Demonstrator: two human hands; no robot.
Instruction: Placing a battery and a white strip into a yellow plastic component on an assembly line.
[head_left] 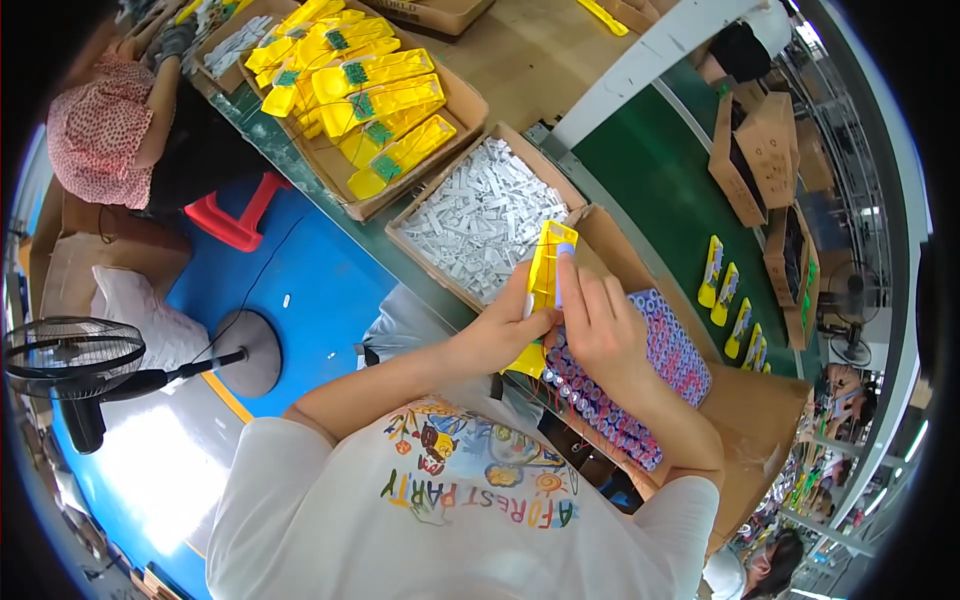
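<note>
My left hand (pixel 503 325) is closed around a long yellow plastic housing (pixel 543 268), held upright in front of my chest. Against the housing's open side, my right hand (pixel 608 328) presses a lavender cylinder (pixel 559 290) that looks like a battery cell; its fingers cover part of it. Below my hands, the wider yellow end shows, with thin red wires near it. Right beside my right hand sits a dense block of purple battery cells (pixel 675 345) in a cardboard box (pixel 755 420). Small white plastic parts (pixel 485 215) fill another carton just beyond my left hand.
Yellow housings with green circuit boards (pixel 375 105) fill a carton at the far left. Several yellow units (pixel 728 292) lie on the green conveyor (pixel 640 165). A fan (pixel 75 365), a red stool (pixel 240 215) and a co-worker (pixel 105 140) are on the left. A pale metal post (pixel 640 70) rises ahead.
</note>
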